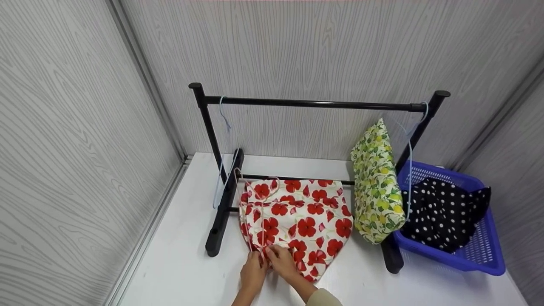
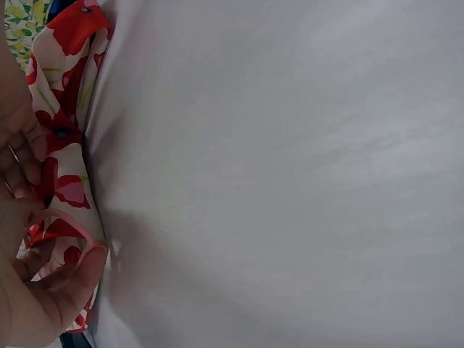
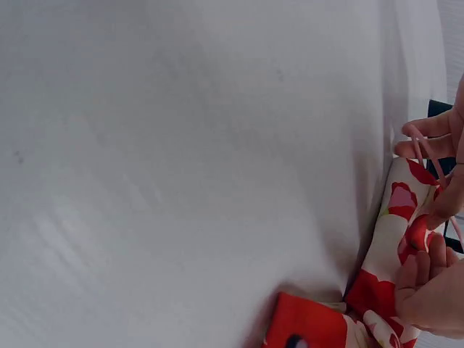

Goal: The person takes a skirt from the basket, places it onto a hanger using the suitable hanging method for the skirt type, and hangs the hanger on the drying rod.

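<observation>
A white cloth with red flowers lies folded on the white table, in front of the black rack. A thin pink hanger overlaps its left part. At the cloth's near left edge, my left hand pinches the hanger between thumb and fingers. Close beside it, my right hand has its fingers curled at the flowered cloth, near the hanger. Both hands show in the right wrist view, the right hand against the cloth and the left hand at the pink hanger.
The black rack stands behind the cloth. A light blue hanger hangs at its left end. At its right end are another blue hanger and a lemon-print cloth. A blue basket holds a black polka-dot cloth.
</observation>
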The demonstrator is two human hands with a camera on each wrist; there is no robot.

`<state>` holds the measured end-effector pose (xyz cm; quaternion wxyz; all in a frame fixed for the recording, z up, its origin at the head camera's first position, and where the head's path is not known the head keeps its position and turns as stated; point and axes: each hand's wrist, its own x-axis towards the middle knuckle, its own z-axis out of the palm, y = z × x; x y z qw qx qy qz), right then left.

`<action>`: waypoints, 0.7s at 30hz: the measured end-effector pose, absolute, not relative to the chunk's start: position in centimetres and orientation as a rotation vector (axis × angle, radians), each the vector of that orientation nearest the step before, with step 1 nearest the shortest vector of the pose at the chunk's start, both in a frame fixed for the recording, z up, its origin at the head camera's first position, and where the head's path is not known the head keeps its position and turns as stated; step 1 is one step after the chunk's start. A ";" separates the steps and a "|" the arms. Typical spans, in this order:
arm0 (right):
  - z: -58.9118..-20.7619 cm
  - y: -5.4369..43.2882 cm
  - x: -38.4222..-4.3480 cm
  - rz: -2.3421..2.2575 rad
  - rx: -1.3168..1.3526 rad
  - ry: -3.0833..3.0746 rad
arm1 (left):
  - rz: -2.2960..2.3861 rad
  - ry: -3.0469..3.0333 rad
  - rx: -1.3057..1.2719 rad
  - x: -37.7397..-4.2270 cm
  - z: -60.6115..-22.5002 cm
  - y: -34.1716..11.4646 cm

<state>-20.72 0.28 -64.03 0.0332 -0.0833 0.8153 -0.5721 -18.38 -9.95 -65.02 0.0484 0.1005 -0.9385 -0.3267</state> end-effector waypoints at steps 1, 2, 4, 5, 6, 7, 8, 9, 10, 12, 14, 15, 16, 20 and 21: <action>-63.9 0.1 -20.8 -1.756 -0.200 2.450 | -0.995 -2.864 0.291 -18.3 -65.0 -9.9; -63.8 0.0 -20.8 -1.757 -0.166 2.410 | -0.988 -2.874 0.278 -18.2 -65.1 -9.8; -63.6 -0.3 -21.0 -1.756 -0.133 2.397 | -1.000 -2.887 0.260 -18.0 -65.1 -9.7; -63.6 -0.3 -21.0 -1.755 -0.135 2.412 | -1.018 -2.895 0.255 -18.0 -65.2 -9.8; -63.6 -0.4 -21.0 -1.752 -0.138 2.432 | -1.036 -2.902 0.243 -17.9 -65.2 -9.8; -63.7 -0.4 -21.1 -1.742 -0.143 2.454 | -1.044 -2.900 0.225 -17.8 -65.2 -9.9; -63.8 -0.4 -21.2 -1.738 -0.143 2.463 | -1.043 -2.900 0.208 -17.8 -65.3 -9.9; -63.8 -0.4 -21.2 -1.740 -0.144 2.465 | -1.041 -2.896 0.191 -17.7 -65.3 -10.0; -63.9 -0.4 -21.2 -1.743 -0.142 2.456 | -1.037 -2.902 0.176 -17.7 -65.3 -10.1; -63.9 -0.4 -21.3 -1.739 -0.131 2.422 | -1.030 -2.909 0.146 -17.6 -65.4 -10.2; -63.8 -0.4 -21.3 -1.740 -0.113 2.388 | -1.067 -2.935 0.120 -17.7 -65.3 -10.4; -63.7 -0.4 -21.4 -1.740 -0.125 2.401 | -1.107 -2.951 0.100 -17.8 -65.3 -10.5; -63.7 -0.5 -21.4 -1.731 -0.147 2.431 | -1.157 -2.969 0.075 -17.8 -65.3 -10.6; -63.8 -0.5 -21.4 -1.728 -0.234 2.573 | -1.370 -2.964 -0.060 -18.2 -65.0 -11.5; -63.8 -0.4 -21.4 -1.731 -0.232 2.590 | -1.410 -2.945 -0.103 -18.3 -64.9 -11.8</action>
